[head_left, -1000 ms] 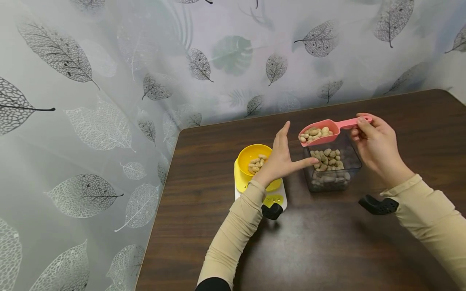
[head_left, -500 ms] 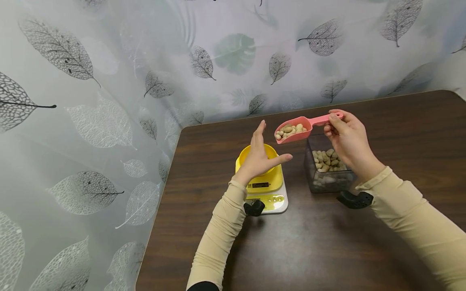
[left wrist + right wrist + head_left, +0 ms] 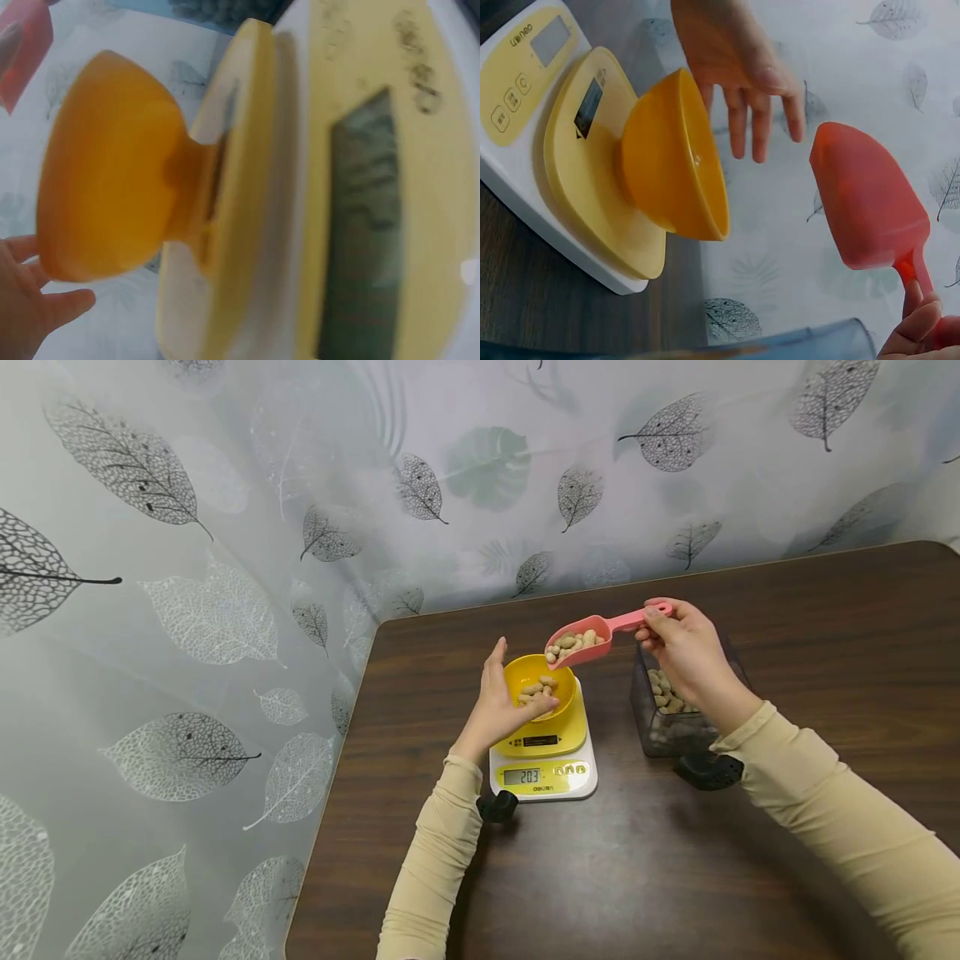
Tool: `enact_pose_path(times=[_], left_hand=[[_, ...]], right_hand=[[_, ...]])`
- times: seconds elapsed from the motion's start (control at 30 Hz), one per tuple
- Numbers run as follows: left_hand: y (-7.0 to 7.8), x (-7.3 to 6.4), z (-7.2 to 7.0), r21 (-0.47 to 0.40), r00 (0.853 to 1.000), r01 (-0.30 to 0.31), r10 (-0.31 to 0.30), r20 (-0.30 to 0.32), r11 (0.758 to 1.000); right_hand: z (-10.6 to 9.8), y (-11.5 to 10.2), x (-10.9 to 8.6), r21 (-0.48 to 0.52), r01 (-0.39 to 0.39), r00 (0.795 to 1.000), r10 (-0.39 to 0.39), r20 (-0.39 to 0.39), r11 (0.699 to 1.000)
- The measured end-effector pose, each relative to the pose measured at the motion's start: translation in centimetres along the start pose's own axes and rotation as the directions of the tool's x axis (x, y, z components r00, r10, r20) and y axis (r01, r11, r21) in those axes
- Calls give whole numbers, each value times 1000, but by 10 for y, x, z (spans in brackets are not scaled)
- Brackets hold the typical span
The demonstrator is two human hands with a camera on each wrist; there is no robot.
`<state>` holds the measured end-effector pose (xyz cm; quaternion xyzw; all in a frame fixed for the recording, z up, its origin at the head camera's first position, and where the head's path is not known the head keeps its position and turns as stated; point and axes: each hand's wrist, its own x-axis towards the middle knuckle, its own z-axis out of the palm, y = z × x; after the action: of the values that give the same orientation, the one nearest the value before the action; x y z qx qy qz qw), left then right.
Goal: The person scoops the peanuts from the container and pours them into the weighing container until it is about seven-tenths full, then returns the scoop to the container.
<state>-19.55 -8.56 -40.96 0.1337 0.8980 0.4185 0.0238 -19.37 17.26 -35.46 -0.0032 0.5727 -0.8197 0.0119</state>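
Note:
My right hand (image 3: 692,653) pinches the handle of a pink scoop (image 3: 600,625) loaded with unshelled peanuts. The scoop hangs over the right rim of a yellow bowl (image 3: 528,669), its tip angled slightly down. Several peanuts (image 3: 537,687) lie inside the bowl, which stands on a yellow-and-white kitchen scale (image 3: 555,792). Beside the bowl's left side is my left hand (image 3: 495,703), fingers straight and thumb spread across the near rim. Whether it touches the bowl I cannot tell. In the right wrist view, the scoop (image 3: 870,196) is level with the bowl's mouth, apart from it.
A dark see-through box (image 3: 663,742) of peanuts stands right of the scale, partly hidden by my right hand. The scale's display (image 3: 522,777) seems to read 20.3. The brown wooden table (image 3: 592,877) meets a leaf-patterned covering (image 3: 487,468) behind and to the left.
My right hand has carried the loaded scoop left, from above the box to over the bowl. My left hand has shifted left and lower, uncovering the bowl and the scale's display.

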Motion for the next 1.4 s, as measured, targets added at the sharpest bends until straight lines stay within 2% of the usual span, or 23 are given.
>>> enact_pose_path(times=[0.1,0.2,0.3,0.53,0.67,0.83,1.13,1.4], left_hand=[[-5,-3,2,12,1000,17,-18,12,1000],[-9,-4,4,16,1000,20,-21,13,1000],[-12,-5,7,13,999,31,-31,15,999],[-16,-7,12,6,1000,20,-20,10,1000],[-15,-7,13,24,1000,18,-18,3,1000],[-14,-6,14,44,1000,16,-16,6,999],[-15,-6,13,33,1000,13,-13,-2,999],[-18,-8,15,35,1000,10,-10,-2,999]], right_hand=[[2,2,1,-87,-22,1000,21,-20,996],[5,4,2,-205,-35,999,26,-44,978],[6,6,2,-317,-31,998,14,-54,948],[11,7,0,-531,7,999,-34,-41,848],[13,7,0,-572,33,999,-51,-16,820],[14,7,-1,-589,60,997,-75,-1,806],[17,6,-2,-597,74,995,-99,-10,799],[15,11,-4,-585,77,995,-98,-4,807]])
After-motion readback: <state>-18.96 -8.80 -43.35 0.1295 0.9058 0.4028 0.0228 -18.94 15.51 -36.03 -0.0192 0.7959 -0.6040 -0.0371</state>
